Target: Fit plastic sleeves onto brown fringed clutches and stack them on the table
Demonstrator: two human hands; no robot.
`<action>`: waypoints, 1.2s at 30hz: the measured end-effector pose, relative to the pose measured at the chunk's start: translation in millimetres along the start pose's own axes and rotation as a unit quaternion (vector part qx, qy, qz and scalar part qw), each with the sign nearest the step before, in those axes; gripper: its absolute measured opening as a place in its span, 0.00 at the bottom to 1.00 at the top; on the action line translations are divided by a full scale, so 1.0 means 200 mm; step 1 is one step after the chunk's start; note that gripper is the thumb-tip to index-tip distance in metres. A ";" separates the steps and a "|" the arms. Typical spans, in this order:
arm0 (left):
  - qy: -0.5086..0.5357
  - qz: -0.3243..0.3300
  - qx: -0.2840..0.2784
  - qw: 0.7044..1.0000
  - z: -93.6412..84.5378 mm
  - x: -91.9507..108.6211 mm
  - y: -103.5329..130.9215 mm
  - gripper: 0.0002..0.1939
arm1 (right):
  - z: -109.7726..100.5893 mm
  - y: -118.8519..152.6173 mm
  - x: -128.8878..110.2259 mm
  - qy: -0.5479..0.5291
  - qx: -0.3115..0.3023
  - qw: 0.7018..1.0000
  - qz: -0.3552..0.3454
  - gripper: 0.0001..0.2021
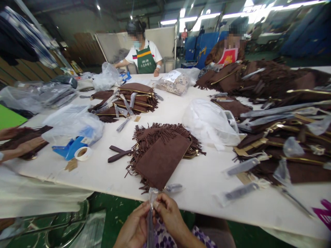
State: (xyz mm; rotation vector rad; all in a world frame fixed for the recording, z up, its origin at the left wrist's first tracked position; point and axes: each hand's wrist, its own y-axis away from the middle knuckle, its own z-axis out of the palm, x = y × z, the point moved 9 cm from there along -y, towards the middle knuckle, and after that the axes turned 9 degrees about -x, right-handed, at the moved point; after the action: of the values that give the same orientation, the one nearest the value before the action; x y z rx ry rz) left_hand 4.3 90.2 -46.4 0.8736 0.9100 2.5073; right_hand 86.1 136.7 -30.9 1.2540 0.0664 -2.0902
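A dark strap in a clear plastic sleeve [150,225] hangs down at the table's front edge. My left hand [136,224] pinches its side, and my right hand [169,215] closes on the top of the sleeve. Just beyond my hands, a brown fringed pouch [162,160] lies flat on more fringed pouches. A bare brown wrist strap [119,153] sticks out to their left, and another plastic-wrapped strap [174,188] lies by the pouch's lower corner.
Piles of brown pouches [284,137] fill the right side; a smaller stack [134,100] stands behind. A blue tape dispenser [68,148], plastic bags [210,122] and a white table [201,186] are in view. Another person's hands [24,146] touch a pouch at left. Two people stand across.
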 end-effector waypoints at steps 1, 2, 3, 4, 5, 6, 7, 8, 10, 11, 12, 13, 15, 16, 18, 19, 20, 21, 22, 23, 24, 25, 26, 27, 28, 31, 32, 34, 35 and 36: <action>-0.002 0.007 -0.001 1.000 0.01 0.01 0.00 0.09 | 0.00 0.00 0.00 0.001 0.002 1.000 0.001 0.13; -0.005 0.012 -0.001 1.000 0.02 0.01 0.01 0.09 | 0.00 0.00 0.01 0.002 0.005 1.000 0.000 0.14; -0.010 0.016 -0.005 1.000 0.03 0.02 0.01 0.09 | 0.00 0.00 0.01 0.001 0.006 1.000 -0.002 0.14; -0.016 0.020 -0.010 1.000 0.04 0.02 0.01 0.07 | 0.00 0.00 0.02 0.001 0.008 1.000 -0.003 0.14; -0.023 0.022 -0.017 0.999 0.05 0.03 0.02 0.06 | -0.01 0.00 0.02 0.001 0.011 1.000 -0.006 0.14; -0.029 0.023 -0.026 0.999 0.07 0.03 0.02 0.04 | -0.01 0.00 0.03 0.002 0.015 1.000 -0.008 0.14; -0.031 0.023 -0.031 0.999 0.07 0.03 0.01 0.03 | -0.01 0.00 0.03 0.005 0.018 1.000 -0.010 0.13; -0.031 0.022 -0.034 0.999 0.08 0.03 0.01 0.02 | -0.02 0.00 0.03 0.009 0.021 1.000 -0.012 0.13; -0.032 0.017 -0.031 0.999 0.07 0.03 0.00 0.01 | -0.02 0.00 0.02 0.014 0.025 1.000 -0.011 0.13; -0.033 0.013 -0.026 0.999 0.07 0.03 0.00 0.01 | -0.02 0.00 0.02 0.013 0.023 1.000 -0.009 0.13; -0.035 0.007 -0.020 0.999 0.06 0.02 -0.01 0.00 | -0.02 0.00 0.02 0.010 0.021 1.000 -0.007 0.13; -0.036 0.000 -0.014 0.999 0.06 0.02 -0.01 0.00 | -0.01 0.00 0.02 0.005 0.017 1.000 -0.006 0.13; -0.039 -0.006 -0.002 0.999 0.06 0.02 -0.01 0.01 | -0.01 0.00 0.01 -0.006 0.011 1.000 -0.010 0.13; -0.042 -0.003 0.002 0.999 0.06 0.02 0.00 0.03 | -0.01 0.00 0.01 -0.010 0.008 1.000 -0.014 0.13; -0.054 0.015 0.004 0.998 0.07 0.04 0.00 0.05 | -0.01 -0.01 0.01 -0.012 0.005 1.000 -0.020 0.13; -0.061 0.028 0.005 0.998 0.08 0.05 0.01 0.07 | -0.01 -0.01 0.02 -0.011 0.006 1.000 -0.020 0.13; -0.068 0.038 0.006 0.997 0.08 0.06 0.01 0.07 | -0.01 -0.01 0.03 -0.007 0.008 1.000 -0.019 0.13; -0.073 0.046 0.003 0.996 0.08 0.06 0.02 0.07 | -0.02 -0.01 0.04 -0.002 0.012 1.000 -0.017 0.13; -0.078 0.053 -0.002 0.996 0.09 0.06 0.02 0.07 | -0.02 -0.01 0.04 0.005 0.017 1.000 -0.017 0.13; -0.084 0.058 -0.011 0.995 0.09 0.07 0.02 0.07 | -0.03 -0.01 0.04 0.010 0.023 1.000 -0.017 0.12; -0.093 0.061 -0.022 0.994 0.10 0.07 0.02 0.07 | -0.03 0.00 0.04 0.017 0.027 0.999 -0.020 0.12; -0.103 0.063 -0.031 0.992 0.11 0.07 0.02 0.07 | -0.03 0.00 0.03 0.024 0.030 0.999 -0.024 0.11; -0.114 0.065 -0.033 0.991 0.11 0.07 0.02 0.07 | -0.03 0.00 0.01 0.031 0.033 0.999 -0.028 0.11; -0.125 0.067 -0.031 0.989 0.11 0.07 0.02 0.08 | -0.03 0.00 0.00 0.036 0.035 0.998 -0.031 0.10; -0.135 0.067 -0.026 0.988 0.11 0.07 0.01 0.09 | -0.03 0.00 -0.01 0.039 0.036 0.998 -0.032 0.10; -0.153 0.071 -0.015 0.986 0.11 0.07 0.00 0.11 | -0.03 0.00 -0.03 0.036 0.037 0.998 -0.032 0.10; -0.155 0.072 -0.015 0.985 0.11 0.07 0.00 0.12 | -0.03 0.00 -0.03 0.032 0.036 0.998 -0.031 0.10; -0.151 0.070 -0.017 0.986 0.11 0.07 0.00 0.12 | -0.04 0.00 -0.01 0.023 0.035 0.999 -0.026 0.11; -0.148 0.066 -0.020 0.987 0.11 0.07 0.00 0.12 | -0.05 -0.01 0.01 0.017 0.036 0.999 -0.021 0.11; -0.145 0.060 -0.023 0.987 0.11 0.07 0.01 0.12 | -0.05 -0.01 0.02 0.012 0.038 0.999 -0.016 0.11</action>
State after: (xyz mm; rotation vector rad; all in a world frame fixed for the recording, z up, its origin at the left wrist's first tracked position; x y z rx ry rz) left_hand 7.4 106.0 -26.7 1.2715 0.7188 2.3998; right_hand 91.8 139.7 -40.4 1.3302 0.0186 -2.1231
